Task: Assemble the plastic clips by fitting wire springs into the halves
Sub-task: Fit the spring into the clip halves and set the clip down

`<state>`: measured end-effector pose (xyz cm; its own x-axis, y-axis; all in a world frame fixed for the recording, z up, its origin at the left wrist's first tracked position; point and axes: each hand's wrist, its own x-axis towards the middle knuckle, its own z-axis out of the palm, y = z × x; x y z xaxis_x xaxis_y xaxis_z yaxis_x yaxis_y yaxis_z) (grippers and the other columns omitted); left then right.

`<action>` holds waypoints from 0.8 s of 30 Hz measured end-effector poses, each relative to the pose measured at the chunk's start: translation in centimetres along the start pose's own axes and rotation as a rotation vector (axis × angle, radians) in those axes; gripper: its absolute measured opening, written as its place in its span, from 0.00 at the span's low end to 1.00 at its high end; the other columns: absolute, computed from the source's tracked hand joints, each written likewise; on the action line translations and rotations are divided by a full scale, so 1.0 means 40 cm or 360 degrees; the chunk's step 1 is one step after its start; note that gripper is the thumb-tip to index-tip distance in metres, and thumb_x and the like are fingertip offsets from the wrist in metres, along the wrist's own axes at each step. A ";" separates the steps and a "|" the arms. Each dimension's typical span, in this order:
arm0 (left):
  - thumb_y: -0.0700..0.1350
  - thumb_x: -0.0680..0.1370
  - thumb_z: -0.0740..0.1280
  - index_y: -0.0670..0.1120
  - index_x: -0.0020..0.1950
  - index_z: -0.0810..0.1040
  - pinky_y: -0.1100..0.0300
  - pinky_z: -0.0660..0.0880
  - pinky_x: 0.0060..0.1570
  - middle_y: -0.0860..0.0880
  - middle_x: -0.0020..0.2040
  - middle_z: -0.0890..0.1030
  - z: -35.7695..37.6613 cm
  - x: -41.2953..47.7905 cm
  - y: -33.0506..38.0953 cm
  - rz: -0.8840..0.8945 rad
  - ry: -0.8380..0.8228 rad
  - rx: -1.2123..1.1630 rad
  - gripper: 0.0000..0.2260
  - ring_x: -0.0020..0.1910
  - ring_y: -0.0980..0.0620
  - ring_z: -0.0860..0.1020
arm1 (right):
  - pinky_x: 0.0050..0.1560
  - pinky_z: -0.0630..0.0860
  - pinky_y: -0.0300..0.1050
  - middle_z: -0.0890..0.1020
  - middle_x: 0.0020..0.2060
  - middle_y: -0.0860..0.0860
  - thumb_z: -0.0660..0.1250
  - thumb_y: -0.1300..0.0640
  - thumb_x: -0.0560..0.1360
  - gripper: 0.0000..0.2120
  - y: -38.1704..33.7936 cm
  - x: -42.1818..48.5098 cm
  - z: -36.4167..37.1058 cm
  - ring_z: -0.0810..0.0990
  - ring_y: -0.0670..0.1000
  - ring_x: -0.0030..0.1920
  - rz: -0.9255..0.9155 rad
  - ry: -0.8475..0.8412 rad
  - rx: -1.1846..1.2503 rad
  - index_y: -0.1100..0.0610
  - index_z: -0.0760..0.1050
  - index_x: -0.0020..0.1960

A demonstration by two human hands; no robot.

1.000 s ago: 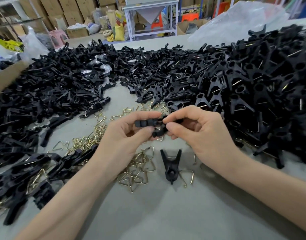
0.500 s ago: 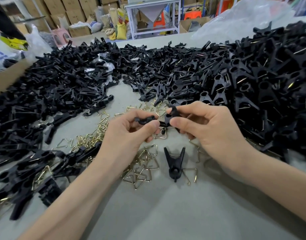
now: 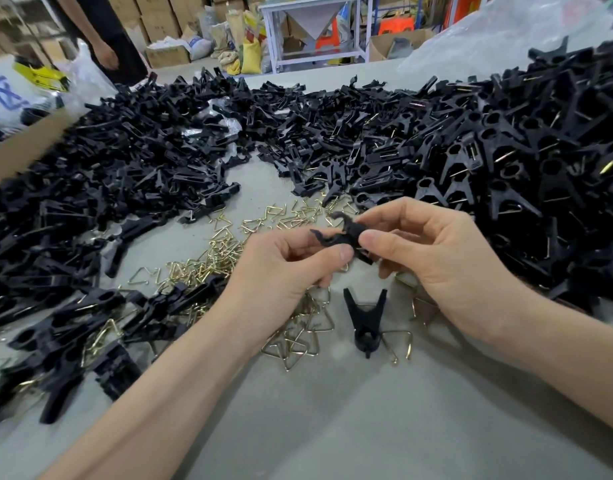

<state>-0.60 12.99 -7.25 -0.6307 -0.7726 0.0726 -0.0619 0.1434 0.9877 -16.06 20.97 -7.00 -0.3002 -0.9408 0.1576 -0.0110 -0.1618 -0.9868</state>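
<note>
While aloft — hands (image 3: 281, 271) (image 3: 436, 261) on clip halves (image 3: 343, 236)

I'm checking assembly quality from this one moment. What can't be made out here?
Head view only:
Whether a wire spring sits in the black plastic clip halves: the left hand and right hand cover the joint.
The black plastic pile at the far left: motion-blurred, cut by the frame edge.
The standing person at top left: cut off by the top edge.
</note>
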 end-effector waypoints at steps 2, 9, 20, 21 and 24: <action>0.53 0.68 0.74 0.54 0.39 0.85 0.55 0.73 0.45 0.53 0.29 0.77 0.000 -0.001 0.001 0.0018 -0.0009 0.0013 0.03 0.35 0.52 0.74 | 0.35 0.75 0.34 0.83 0.34 0.49 0.72 0.56 0.63 0.07 0.007 0.004 -0.002 0.79 0.43 0.34 0.0030 0.0017 0.0061 0.54 0.83 0.42; 0.52 0.68 0.73 0.50 0.39 0.85 0.51 0.75 0.45 0.53 0.33 0.81 -0.001 -0.004 0.011 0.0012 -0.0054 -0.0041 0.06 0.33 0.55 0.74 | 0.35 0.76 0.35 0.83 0.33 0.51 0.72 0.58 0.63 0.04 0.014 0.018 -0.007 0.80 0.46 0.35 0.0063 0.0010 0.0378 0.56 0.84 0.37; 0.52 0.72 0.69 0.48 0.37 0.83 0.51 0.72 0.40 0.50 0.33 0.78 0.010 -0.005 0.009 0.0007 -0.0014 -0.0004 0.10 0.33 0.52 0.74 | 0.39 0.78 0.37 0.83 0.33 0.53 0.71 0.58 0.63 0.08 -0.004 0.001 0.000 0.81 0.47 0.36 0.0008 -0.0024 0.0087 0.62 0.78 0.39; 0.53 0.72 0.68 0.48 0.38 0.84 0.49 0.71 0.40 0.49 0.33 0.78 0.011 -0.006 0.009 -0.0001 0.0002 -0.0010 0.10 0.34 0.50 0.74 | 0.39 0.78 0.37 0.83 0.34 0.54 0.72 0.58 0.63 0.09 -0.006 0.000 0.000 0.81 0.47 0.36 0.0002 -0.0014 0.0050 0.62 0.78 0.39; 0.56 0.73 0.69 0.48 0.42 0.84 0.48 0.68 0.41 0.48 0.33 0.76 0.013 -0.008 0.010 -0.0015 0.0034 0.0044 0.12 0.35 0.48 0.71 | 0.44 0.79 0.38 0.84 0.38 0.55 0.73 0.55 0.61 0.10 -0.008 -0.002 0.002 0.81 0.49 0.38 -0.0006 0.0029 -0.0081 0.61 0.79 0.38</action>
<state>-0.82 13.60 -6.95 -0.6135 -0.7869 0.0667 -0.0894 0.1531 0.9842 -15.97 21.10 -6.69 -0.3171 -0.9346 0.1612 -0.0603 -0.1498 -0.9869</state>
